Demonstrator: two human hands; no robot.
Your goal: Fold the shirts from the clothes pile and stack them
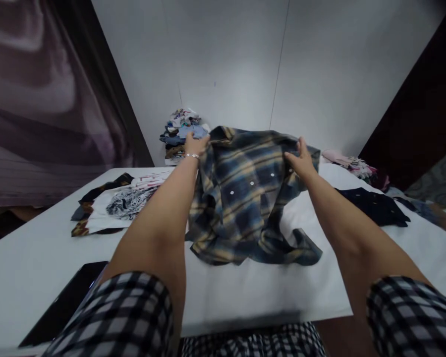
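Centrally, plaid shirt [241,198] held by its edges, left hand's [196,145] fingers gripping at ten o'clock, right hand's [302,159] at two, dark garment [373,206] laid at three.

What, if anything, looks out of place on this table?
Only the black flat device seems slightly odd: no garment, and lying close to the near edge of the white table. Nothing looks spilled or damaged.

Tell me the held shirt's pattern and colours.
The held shirt is plaid, in dark blue and tan, seen best in the head view.
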